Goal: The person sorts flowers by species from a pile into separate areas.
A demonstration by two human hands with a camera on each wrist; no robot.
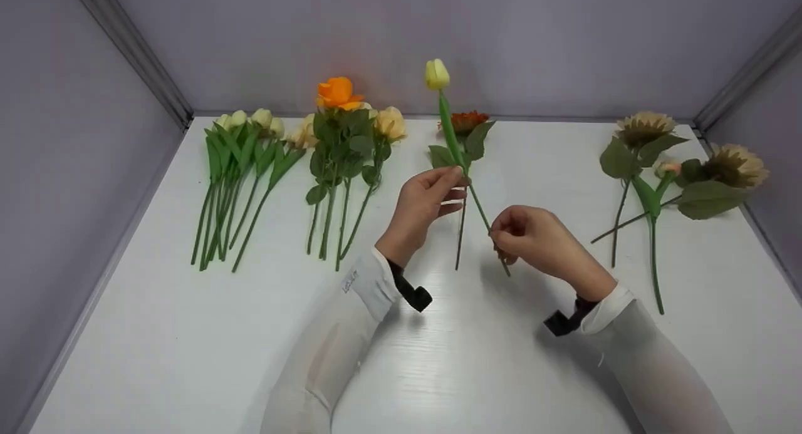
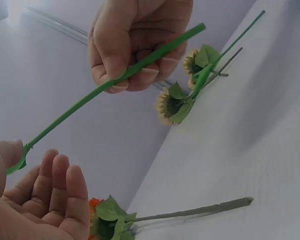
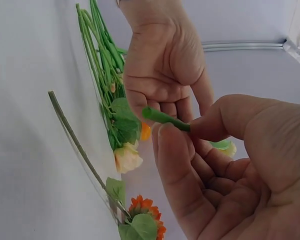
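A pale yellow tulip (image 1: 437,75) is held up over the table, its bloom tilted toward the back wall. My left hand (image 1: 426,199) pinches it between thumb and forefinger where the leaf meets the stem, the other fingers loosely spread. Lower down, my right hand (image 1: 536,238) pinches the green stem (image 2: 80,102) between thumb and fingers. The cut stem end (image 3: 157,116) sticks out past the right fingertips in the right wrist view. Behind the tulip lies a red-orange flower (image 1: 468,122) with a brown stem, partly hidden by the left hand.
Several pale tulips (image 1: 238,165) lie at the left of the white table (image 1: 156,334). Beside them are an orange rose (image 1: 338,93) and peach roses (image 1: 391,124). Beige sunflowers (image 1: 645,130) and a pink-tipped tulip (image 1: 653,215) lie at right. Grey walls enclose the back and sides.
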